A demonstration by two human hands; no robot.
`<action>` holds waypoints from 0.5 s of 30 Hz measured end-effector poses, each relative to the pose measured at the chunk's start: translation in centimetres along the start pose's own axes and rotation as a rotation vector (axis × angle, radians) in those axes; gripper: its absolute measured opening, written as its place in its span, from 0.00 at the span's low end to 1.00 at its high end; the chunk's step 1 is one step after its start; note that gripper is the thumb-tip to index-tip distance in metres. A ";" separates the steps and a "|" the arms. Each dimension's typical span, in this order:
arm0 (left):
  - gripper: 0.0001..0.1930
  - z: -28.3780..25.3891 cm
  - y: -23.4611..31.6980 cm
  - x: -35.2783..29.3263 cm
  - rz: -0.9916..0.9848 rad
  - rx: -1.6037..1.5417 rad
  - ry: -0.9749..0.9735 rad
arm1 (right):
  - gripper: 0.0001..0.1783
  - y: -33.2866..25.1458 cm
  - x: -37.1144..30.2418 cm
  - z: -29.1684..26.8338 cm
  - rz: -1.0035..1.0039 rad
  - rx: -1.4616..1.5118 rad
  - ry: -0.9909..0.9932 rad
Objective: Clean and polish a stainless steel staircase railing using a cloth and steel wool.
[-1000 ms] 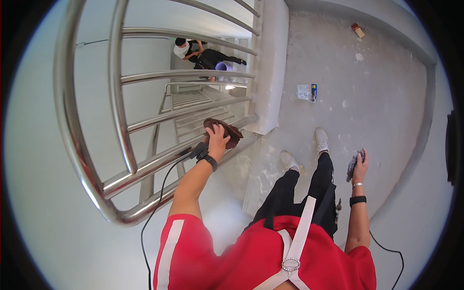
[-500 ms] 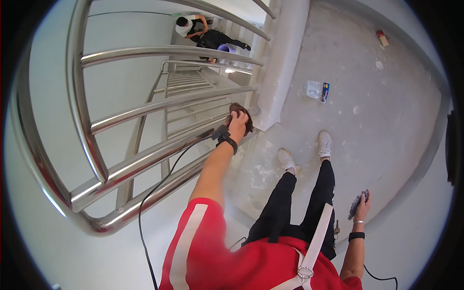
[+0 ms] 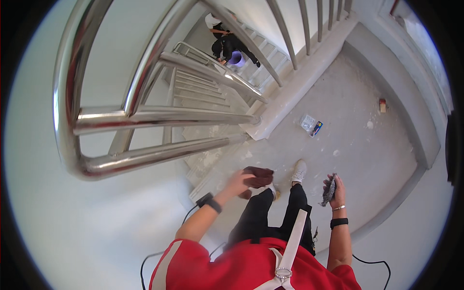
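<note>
A dark brown cloth (image 3: 259,177) is bunched in my left hand (image 3: 235,185), whose fingers wrap round its near side. That hand hangs in front of my legs, off the steel stair railing (image 3: 164,118), and is slightly smeared by motion. My right hand (image 3: 340,191) is at my right side, palm turned partly up. Across its fingers lies a grey steel wool scourer (image 3: 328,191), with the thumb side of the hand around it. The shiny railing runs along my left, with its lower end by the pale concrete curb (image 3: 263,126).
An opened clear packet with a blue card (image 3: 309,124) lies on the grey landing floor (image 3: 348,140). Farther right is a small red and tan box (image 3: 383,105). Down the stairs, two people (image 3: 227,46) are beside a purple bucket (image 3: 236,59). Black cables hang near my arms.
My left hand has come off the railing with the brown cloth and moved down toward my legs. My right hand has lifted slightly inward with the steel wool. The view has turned.
</note>
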State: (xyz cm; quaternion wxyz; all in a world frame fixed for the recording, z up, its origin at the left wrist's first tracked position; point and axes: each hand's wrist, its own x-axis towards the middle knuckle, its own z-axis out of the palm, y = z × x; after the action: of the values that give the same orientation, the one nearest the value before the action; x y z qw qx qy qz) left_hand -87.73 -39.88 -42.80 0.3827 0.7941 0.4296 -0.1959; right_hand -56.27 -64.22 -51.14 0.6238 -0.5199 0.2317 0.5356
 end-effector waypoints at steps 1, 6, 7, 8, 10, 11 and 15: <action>0.22 -0.3 0.0 -1.4 -0.025 -0.153 0.020 | 0.17 -0.5 0.0 -0.2 0.001 0.006 -0.022; 0.28 -1.0 -11.5 -10.4 -0.296 -0.463 0.428 | 0.20 1.0 0.6 2.1 0.057 -0.030 -0.159; 0.28 -2.2 -11.9 -11.4 -0.335 -0.460 0.503 | 0.19 1.3 0.3 2.6 0.086 -0.025 -0.142; 0.28 -3.9 -11.4 -12.4 -0.380 -0.458 0.573 | 0.17 1.5 -0.3 2.8 0.119 -0.022 -0.121; 0.29 -7.4 -10.8 -14.5 -0.417 -0.470 0.779 | 0.17 2.0 -1.2 3.5 0.125 -0.043 -0.135; 0.30 -9.4 -8.8 -14.8 -0.447 -0.568 0.826 | 0.16 2.1 -1.5 3.1 0.111 -0.086 -0.125; 0.32 -15.6 -6.8 -16.9 -0.285 -0.782 1.129 | 0.16 4.0 -2.1 5.0 0.099 -0.275 -0.130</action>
State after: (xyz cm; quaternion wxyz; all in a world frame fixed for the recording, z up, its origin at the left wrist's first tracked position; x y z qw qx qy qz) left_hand -103.07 -34.52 -25.14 0.3291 0.5144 0.7017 0.3671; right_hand -61.88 -61.06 -49.21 0.5331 -0.5528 0.1407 0.6248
